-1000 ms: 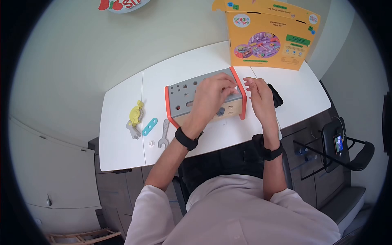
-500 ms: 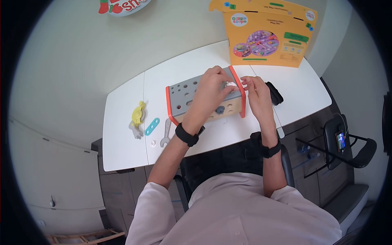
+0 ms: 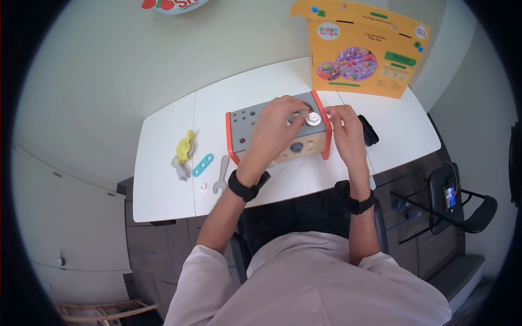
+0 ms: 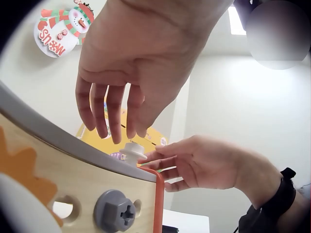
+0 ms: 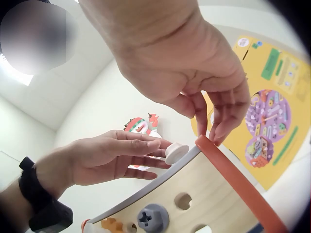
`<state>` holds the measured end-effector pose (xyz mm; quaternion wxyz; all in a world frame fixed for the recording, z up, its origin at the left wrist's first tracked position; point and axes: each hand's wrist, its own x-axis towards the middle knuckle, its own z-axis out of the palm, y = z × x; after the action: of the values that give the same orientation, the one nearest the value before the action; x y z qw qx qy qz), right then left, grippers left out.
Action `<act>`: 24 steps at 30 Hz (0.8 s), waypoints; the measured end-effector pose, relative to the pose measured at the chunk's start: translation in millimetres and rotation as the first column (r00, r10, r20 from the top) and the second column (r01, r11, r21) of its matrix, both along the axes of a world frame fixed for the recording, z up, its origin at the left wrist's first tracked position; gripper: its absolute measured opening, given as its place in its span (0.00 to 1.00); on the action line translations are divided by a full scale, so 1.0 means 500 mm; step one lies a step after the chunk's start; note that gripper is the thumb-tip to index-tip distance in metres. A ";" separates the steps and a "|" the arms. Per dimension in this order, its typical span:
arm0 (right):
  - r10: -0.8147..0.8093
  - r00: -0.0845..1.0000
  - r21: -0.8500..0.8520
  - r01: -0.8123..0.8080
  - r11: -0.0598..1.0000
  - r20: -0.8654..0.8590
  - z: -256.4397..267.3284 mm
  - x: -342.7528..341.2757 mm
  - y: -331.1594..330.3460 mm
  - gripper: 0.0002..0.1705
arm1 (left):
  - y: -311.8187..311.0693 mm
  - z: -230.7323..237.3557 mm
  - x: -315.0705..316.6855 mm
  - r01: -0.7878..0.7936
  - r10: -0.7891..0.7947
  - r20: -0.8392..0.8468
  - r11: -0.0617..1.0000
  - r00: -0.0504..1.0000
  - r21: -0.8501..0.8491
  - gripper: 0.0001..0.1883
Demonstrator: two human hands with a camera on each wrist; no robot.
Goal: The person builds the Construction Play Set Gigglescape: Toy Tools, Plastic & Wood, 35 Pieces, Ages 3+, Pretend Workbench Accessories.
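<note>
A white toy bolt (image 3: pixel 314 119) with a hexagonal head stands in the grey top (image 3: pixel 237 129) of a toy workbench, near its right end. My left hand (image 3: pixel 277 128) is just left of the bolt. In the left wrist view its fingers (image 4: pixel 114 114) hang loosely, their tips slightly above the bolt head. My right hand (image 3: pixel 348 124) is at the red side panel (image 5: pixel 238 179), fingertips right at its upper edge and holding nothing. A grey bolt (image 4: pixel 115 211) with a cross slot sits in the wooden front face, below the white one.
Left of the workbench lie a grey wrench (image 3: pixel 221 175), a teal strip with holes (image 3: pixel 203 165), a small white piece (image 3: pixel 204 187) and a yellow and grey toy tool (image 3: pixel 185 146). A black object (image 3: pixel 368 130) lies right of my right hand. A yellow box (image 3: pixel 364 60) stands behind.
My left fingers have let go of the white bolt and moved a little left, so its head shows fully. The right hand stays by the red panel, its fingers now lower at the edge.
</note>
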<state>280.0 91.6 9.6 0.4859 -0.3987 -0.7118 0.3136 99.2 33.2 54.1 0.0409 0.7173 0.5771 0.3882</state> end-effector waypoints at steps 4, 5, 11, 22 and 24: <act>0.090 0.996 0.195 -0.094 0.976 0.026 0.021 -0.008 -0.016 0.14 | -0.050 0.012 -0.053 -0.033 0.028 0.059 0.996 0.998 0.081 0.09; 0.141 0.988 0.209 -0.152 0.966 0.067 0.018 -0.008 -0.016 0.17 | -0.067 0.017 -0.071 -0.058 0.053 0.125 0.998 0.991 0.038 0.09; 0.101 0.981 0.119 -0.122 0.985 0.165 0.020 -0.019 -0.014 0.28 | -0.170 -0.004 -0.211 -0.341 0.336 0.155 0.940 0.929 0.009 0.09; 0.075 0.973 0.184 -0.116 0.976 0.219 0.012 -0.045 -0.017 0.30 | -0.284 -0.080 -0.347 -0.511 0.543 0.196 0.838 0.816 -0.192 0.09; 0.096 0.973 0.176 -0.134 0.975 0.209 0.011 -0.046 -0.016 0.29 | -0.293 -0.114 -0.397 -0.617 0.624 0.130 0.781 0.770 -0.092 0.10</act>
<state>256.8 83.7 15.3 0.4286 -0.3383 -0.8054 0.2308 -99.4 -113.5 -3.1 -0.0295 0.4536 0.7849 0.4210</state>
